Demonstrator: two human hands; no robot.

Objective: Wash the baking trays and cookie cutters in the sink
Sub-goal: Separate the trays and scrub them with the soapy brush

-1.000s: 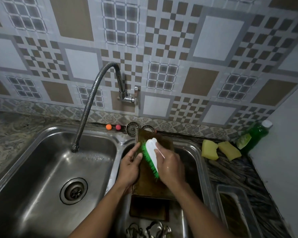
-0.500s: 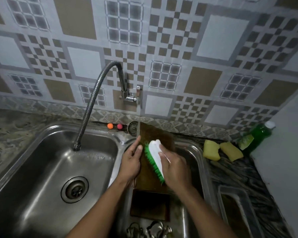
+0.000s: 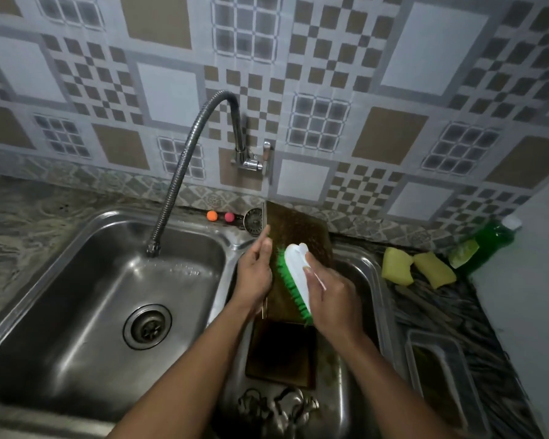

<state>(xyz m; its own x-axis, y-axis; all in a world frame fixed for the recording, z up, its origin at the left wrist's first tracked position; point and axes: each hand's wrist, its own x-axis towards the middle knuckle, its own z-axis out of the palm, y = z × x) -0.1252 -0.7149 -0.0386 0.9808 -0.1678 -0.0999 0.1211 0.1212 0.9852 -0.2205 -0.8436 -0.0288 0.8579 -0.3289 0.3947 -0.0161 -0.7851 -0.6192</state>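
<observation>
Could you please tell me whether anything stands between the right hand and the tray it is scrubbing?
Only the scrubbing brush, which the right hand grips, bristles against the tray. The left hand holds the tray's left edge; nothing else intervenes.

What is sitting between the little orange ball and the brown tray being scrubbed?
In the head view, a pink ball and then a round metal sink strainer sit in a row between the orange ball and the baking tray.

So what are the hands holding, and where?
Left hand grips the baking tray by its left edge; right hand holds the brush by its white back.
</observation>
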